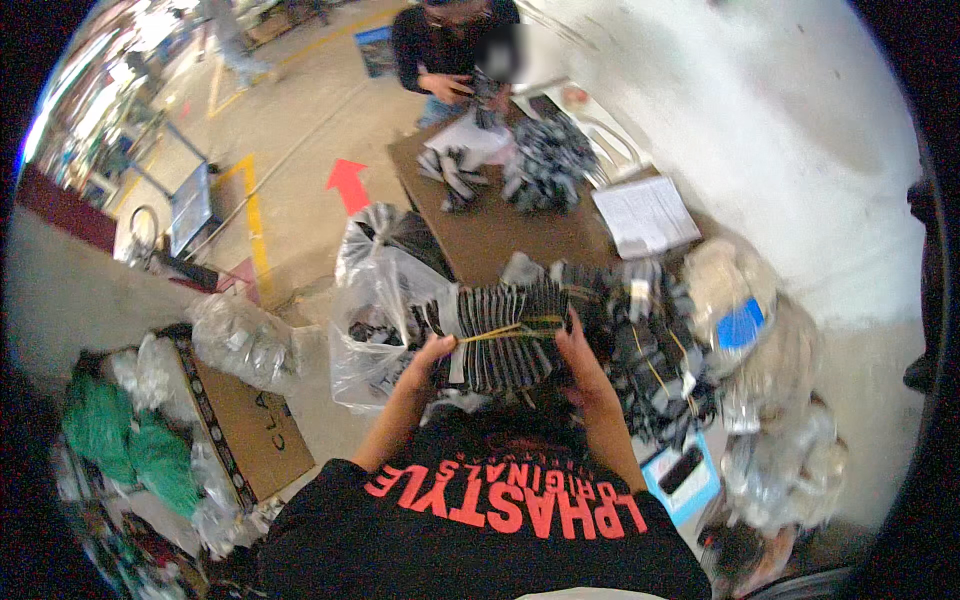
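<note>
A thick bundle of dark, pale-edged fabric pieces (510,365) is held up in front of my chest, its layers lined up like a stack. My left hand (432,358) is closed on the bundle's left end, with the thumb at a yellow band (490,333) that runs across the stack. Gripping the right end is my right hand (580,358), thumb up along the side; its other fingers are mostly hidden. Just left of the bundle, a clear plastic bag (365,355) holds more dark pieces. To the right lie dark banded bundles (650,345).
Across the brown table (470,235), a person (455,60) handles dark pieces beside a loose pile (548,165). A paper sheet (648,215) lies at the table's right. Filled plastic bags (770,370) crowd the right side. A cardboard box (250,430) and green bag (130,440) stand left.
</note>
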A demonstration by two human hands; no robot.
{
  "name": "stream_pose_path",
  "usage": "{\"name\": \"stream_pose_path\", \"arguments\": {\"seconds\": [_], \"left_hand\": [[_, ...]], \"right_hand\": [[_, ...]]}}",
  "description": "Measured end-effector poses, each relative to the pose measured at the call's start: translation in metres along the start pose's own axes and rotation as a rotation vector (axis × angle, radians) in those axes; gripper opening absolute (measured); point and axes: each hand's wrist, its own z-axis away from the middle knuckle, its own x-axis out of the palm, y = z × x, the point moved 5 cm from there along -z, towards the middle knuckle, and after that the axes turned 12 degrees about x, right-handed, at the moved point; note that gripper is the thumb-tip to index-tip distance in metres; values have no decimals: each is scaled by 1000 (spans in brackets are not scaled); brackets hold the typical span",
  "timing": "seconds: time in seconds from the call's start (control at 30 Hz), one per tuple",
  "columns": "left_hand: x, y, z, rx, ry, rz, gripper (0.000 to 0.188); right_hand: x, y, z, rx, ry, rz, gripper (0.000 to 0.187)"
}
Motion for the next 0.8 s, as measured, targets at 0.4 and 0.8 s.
{"name": "stream_pose_path", "arguments": {"seconds": [0.4,0.8], "left_hand": [[71,33,-33,54,-177,26,79],[109,24,-16,-104,88,300,75]], "right_hand": [[-19,-49,64,-518,129,-75,98],[14,-70,98,-656,290,226,91]]}}
